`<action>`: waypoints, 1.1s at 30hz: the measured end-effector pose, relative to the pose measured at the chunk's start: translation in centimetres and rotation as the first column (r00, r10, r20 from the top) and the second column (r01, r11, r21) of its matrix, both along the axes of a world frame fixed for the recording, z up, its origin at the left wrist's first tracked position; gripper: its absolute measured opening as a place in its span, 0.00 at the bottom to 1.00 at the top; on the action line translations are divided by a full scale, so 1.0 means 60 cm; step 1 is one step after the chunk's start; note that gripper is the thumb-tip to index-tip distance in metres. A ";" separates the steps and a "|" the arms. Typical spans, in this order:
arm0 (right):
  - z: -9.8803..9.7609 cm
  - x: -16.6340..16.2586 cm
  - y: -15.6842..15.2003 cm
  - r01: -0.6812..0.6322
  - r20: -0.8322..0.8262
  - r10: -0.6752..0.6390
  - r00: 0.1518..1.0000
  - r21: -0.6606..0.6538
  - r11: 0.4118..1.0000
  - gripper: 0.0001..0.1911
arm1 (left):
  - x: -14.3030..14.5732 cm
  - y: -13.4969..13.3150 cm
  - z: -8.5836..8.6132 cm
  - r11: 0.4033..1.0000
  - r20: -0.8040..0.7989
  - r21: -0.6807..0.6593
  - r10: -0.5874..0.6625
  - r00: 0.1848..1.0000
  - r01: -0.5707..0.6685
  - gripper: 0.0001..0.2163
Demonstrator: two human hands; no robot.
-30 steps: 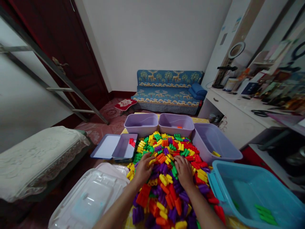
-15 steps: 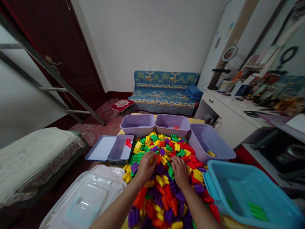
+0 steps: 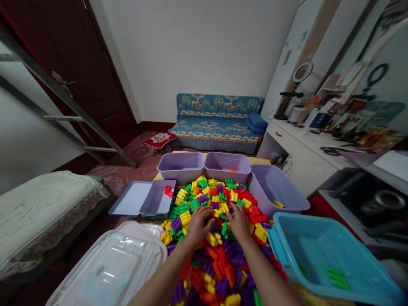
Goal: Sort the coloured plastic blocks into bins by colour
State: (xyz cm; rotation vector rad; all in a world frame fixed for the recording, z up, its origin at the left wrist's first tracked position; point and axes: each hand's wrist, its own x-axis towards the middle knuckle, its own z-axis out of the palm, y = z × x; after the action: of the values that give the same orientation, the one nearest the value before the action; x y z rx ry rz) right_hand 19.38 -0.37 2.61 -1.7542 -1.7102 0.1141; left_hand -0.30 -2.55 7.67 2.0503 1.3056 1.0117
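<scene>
A big heap of plastic building blocks (image 3: pixel 219 259), shaped like joined tubes in red, yellow, green, purple and orange, covers the table. My left hand (image 3: pixel 200 224) rests over the middle of the heap, its fingers stretched forward and its thumb apart. To its right, my right hand (image 3: pixel 239 222) reaches over the heap with fingers spread, close to yellow blocks (image 3: pixel 223 208) and green blocks (image 3: pixel 225 229). I see no block held in either hand. The undersides of the fingers are hidden.
Behind the heap stand a left purple bin (image 3: pixel 180 172), a middle purple bin (image 3: pixel 227 173) with an orange piece, and a right purple bin (image 3: pixel 283 206) with yellow. A blue tub (image 3: pixel 318 229) holds green blocks. A shallow box (image 3: pixel 149 208) holds red ones; a white lid (image 3: pixel 108 259) lies left.
The view has shifted slightly. My left hand has changed its finger pose over the heap, and an orange block near its fingertips no longer shows there. My right hand's fingers have spread.
</scene>
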 end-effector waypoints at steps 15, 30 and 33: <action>0.064 -0.038 -0.007 -0.149 -0.598 0.096 0.795 -0.040 0.988 0.11 | -0.002 0.000 -0.009 0.998 0.033 -0.049 0.039 0.999 -0.038 0.22; 0.086 -0.077 -0.037 -0.249 -0.703 0.168 0.691 -0.013 0.968 0.13 | 0.000 0.007 -0.020 0.980 0.277 -0.180 0.138 0.951 -0.090 0.13; 0.081 -0.069 -0.038 -0.174 -0.617 0.168 0.769 0.051 0.983 0.16 | 0.001 0.008 -0.018 0.974 0.327 -0.204 0.163 0.931 -0.099 0.14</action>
State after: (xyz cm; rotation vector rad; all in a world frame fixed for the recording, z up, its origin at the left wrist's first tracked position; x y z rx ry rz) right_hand 15.22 -2.63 7.45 -1.3417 -1.3578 0.7062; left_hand -0.25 -2.09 6.57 1.5810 1.3078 1.1962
